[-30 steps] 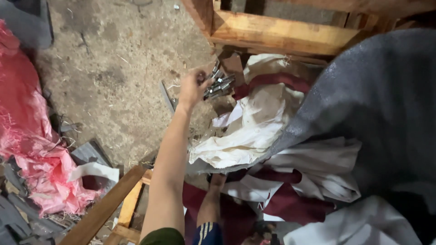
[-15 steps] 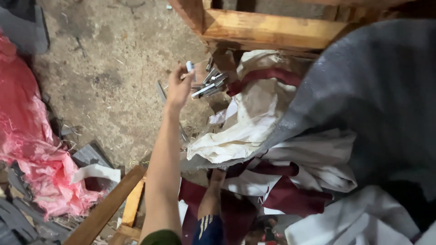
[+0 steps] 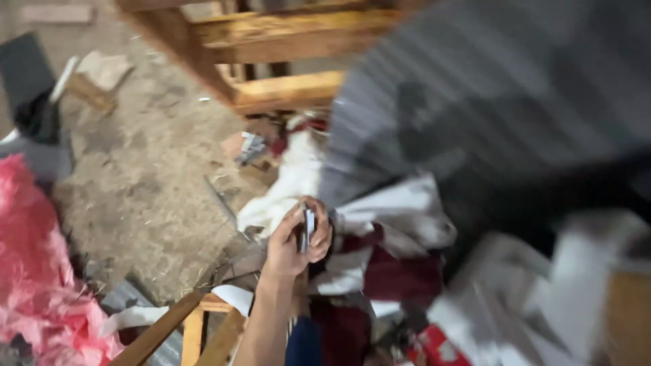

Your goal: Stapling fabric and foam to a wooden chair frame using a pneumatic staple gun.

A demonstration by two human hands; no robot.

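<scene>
Above dirt floor (image 3: 149, 196), one hand (image 3: 293, 244), left, closed on small metal piece (image 3: 308, 229), held over white cloth (image 3: 285, 190). Right hand not visible. One wood frame (image 3: 285, 91), one pink sack (image 3: 30, 271) nearby.

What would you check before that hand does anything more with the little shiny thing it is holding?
1. Grip: the hand has fingers curled round a small metal object: ok.
2. What the object is: too blurred: cannot tell.
3. Other hand: not visible in this view: cannot tell.
4. Picture sharpness: the grey sheet and cloth pile are smeared by motion: not ok.
5. Ground below: strewn with scraps, pink sacking and wooden beams: not ok for setting anything down.
</scene>
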